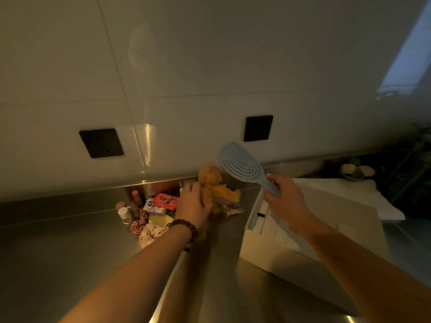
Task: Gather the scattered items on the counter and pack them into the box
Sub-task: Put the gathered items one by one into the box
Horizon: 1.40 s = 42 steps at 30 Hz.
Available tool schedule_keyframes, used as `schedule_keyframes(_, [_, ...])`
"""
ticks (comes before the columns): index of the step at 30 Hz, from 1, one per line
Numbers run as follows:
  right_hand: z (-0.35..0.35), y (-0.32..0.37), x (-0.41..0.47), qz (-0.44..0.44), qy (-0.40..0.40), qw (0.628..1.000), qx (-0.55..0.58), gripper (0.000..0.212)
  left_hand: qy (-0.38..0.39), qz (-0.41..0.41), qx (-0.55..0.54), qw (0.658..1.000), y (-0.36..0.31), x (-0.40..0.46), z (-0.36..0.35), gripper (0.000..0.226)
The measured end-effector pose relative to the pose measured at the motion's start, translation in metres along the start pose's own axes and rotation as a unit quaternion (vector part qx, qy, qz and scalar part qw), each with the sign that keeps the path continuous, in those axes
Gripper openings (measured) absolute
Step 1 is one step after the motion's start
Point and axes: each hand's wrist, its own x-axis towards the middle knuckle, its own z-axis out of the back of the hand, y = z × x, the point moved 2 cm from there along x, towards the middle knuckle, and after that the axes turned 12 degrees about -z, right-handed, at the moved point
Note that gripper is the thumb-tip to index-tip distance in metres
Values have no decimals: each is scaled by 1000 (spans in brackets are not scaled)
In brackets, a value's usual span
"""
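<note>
Right hand [283, 199]: fingers wrapped round the handle of the pale blue hairbrush [242, 164], head raised and tilted away, held over the near-left edge of the white box [291, 231].
Left hand [194, 202]: fingers curled round the orange plush toy [211, 180], lifted just above the pile.
Step in hand: likely lowering the brush into the box; lay it flat along a wall so the bulky toy fits beside it.
Brush look: oval vented head with curved ribs, slim handle.
Toy look: fuzzy, soft, will squash.
Still scattered: left of the left hand, on the worktop [58, 252], small bottles [124, 212], a red packet [166, 200], fabric scrunchies [140, 223].
</note>
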Motion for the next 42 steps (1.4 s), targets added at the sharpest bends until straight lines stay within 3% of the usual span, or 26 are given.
schedule_keyframes(8, [108, -43, -16, -43, -120, 992, -3, 38, 7, -98, -108, 989, -105, 25, 12, 53])
schedule_keyframes(13, [164, -84, -39, -93, -171, 981, -24, 42, 30, -159, -78, 984, -171, 32, -21, 48])
schedule_keyframes(16, [182, -104, -54, -112, -174, 978, -33, 41, 93, -160, -137, 973, -196, 28, -50, 49])
schedule_keyframes(20, [196, -122, -68, -135, -179, 973, -44, 44, 201, -218, -112, 949, -211, 20, -87, 58])
schedule_keyframes(23, [204, -134, -75, -144, -192, 970, -30, 46, 299, -243, -93, 918, -217, 14, -115, 48])
schedule_keyframes(29, [210, -154, -78, -155, -210, 965, -20, 40, 400, -292, -2, 869, -209, 10, -167, 30])
schedule_keyframes(31, [207, -160, -77, -148, -210, 966, -17, 38, 368, -326, 59, 869, -212, 5, -176, 34])
schedule_keyframes(34, [201, -168, -73, -151, -209, 966, -6, 40, 390, -261, 73, 880, -212, -8, -196, 46])
schedule_keyframes(40, [185, -172, -59, -153, -190, 970, -8, 40, 540, -202, 178, 797, -211, -8, -212, 60])
schedule_keyframes(42, [180, -172, -54, -158, -182, 970, -7, 39, 512, -188, 159, 823, -211, -2, -216, 59])
